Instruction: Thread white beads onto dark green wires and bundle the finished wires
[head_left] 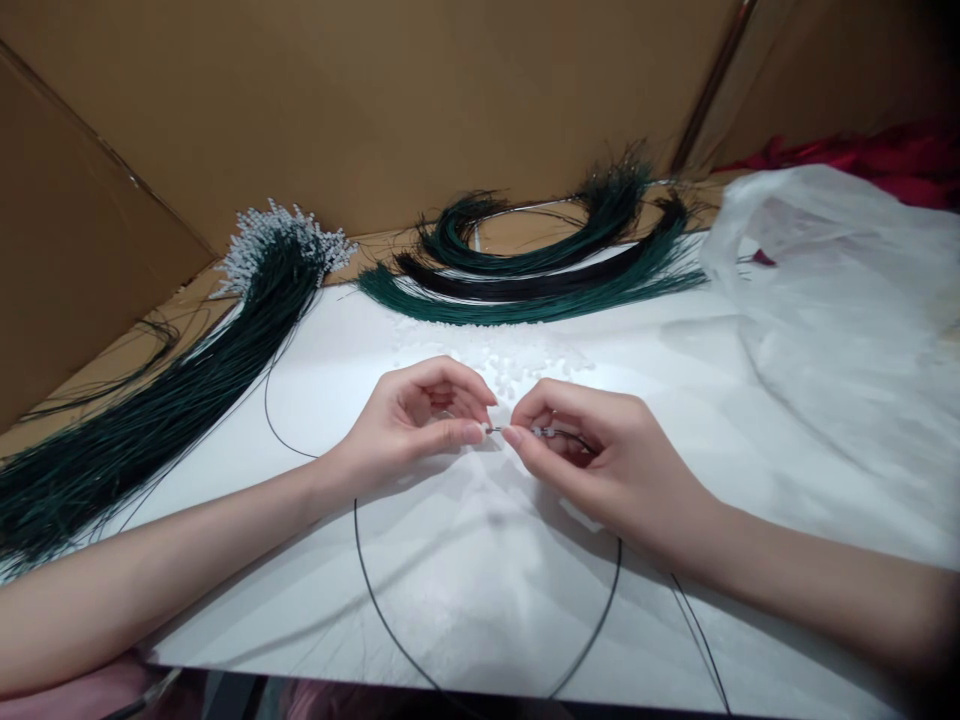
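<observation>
Above the white tabletop [465, 600], my two hands meet fingertip to fingertip. My right hand [607, 445] pinches a thin dark wire, with small white beads [546, 432] on it just behind the fingertips. A tiny white bead [486, 430] shows at the closed thumb and fingers of my left hand [420, 415], against the wire's end; my fingers partly hide it. A long loop of dark wire [360, 560] hangs below both hands and passes over the table's front edge. Loose white beads [510, 365] lie scattered just beyond my fingertips.
A thick bundle of dark green wires [172, 400] lies at left, its far ends tipped with white beads [281, 240]. Curved bundles of green and black wires [525, 300] lie at the back. Translucent plastic sheeting [847, 330] covers the right side. Cardboard walls [390, 110] enclose the table.
</observation>
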